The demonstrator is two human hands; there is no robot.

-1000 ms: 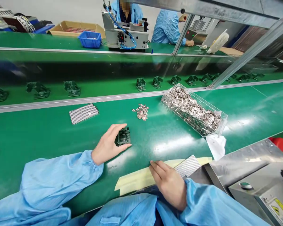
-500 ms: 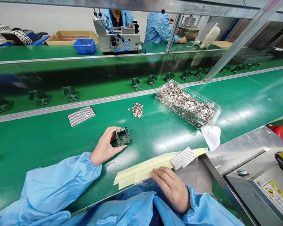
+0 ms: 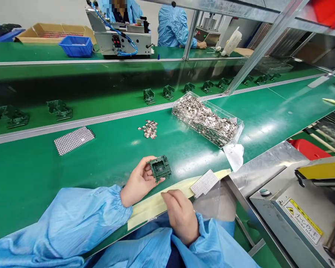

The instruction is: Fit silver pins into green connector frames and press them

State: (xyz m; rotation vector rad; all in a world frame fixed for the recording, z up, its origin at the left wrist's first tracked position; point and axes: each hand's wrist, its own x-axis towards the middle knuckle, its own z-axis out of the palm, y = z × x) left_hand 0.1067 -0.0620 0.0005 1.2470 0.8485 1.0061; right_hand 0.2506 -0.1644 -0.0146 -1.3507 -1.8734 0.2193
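Note:
My left hand point(image 3: 141, 181) grips a dark green plastic housing point(image 3: 160, 168) by its left side, thumb below and fingers behind. The housing has a square hollow facing me and is held just above the bench. Close by on the right, my right hand point(image 3: 181, 214) is closed, its fingertips pressed together over a yellow tape strip point(image 3: 147, 206) along the bench edge. Whatever those fingers may pinch is too small or hidden to make out. At the strip's right end lies a grid block of small silvery pieces point(image 3: 204, 183).
A clear box of small metal pieces point(image 3: 209, 119) stands beyond my hands, a loose heap of them point(image 3: 149, 129) to its left. Another grid sheet point(image 3: 74, 140) lies farther left. Green housings point(image 3: 149, 96) line the belt behind. A metal machine point(image 3: 298, 208) flanks me at right.
My left hand has brought the green housing rightward and nearer my right hand. The right hand's fingers went from lying nearly flat to curled together. The whole view has shifted to the right.

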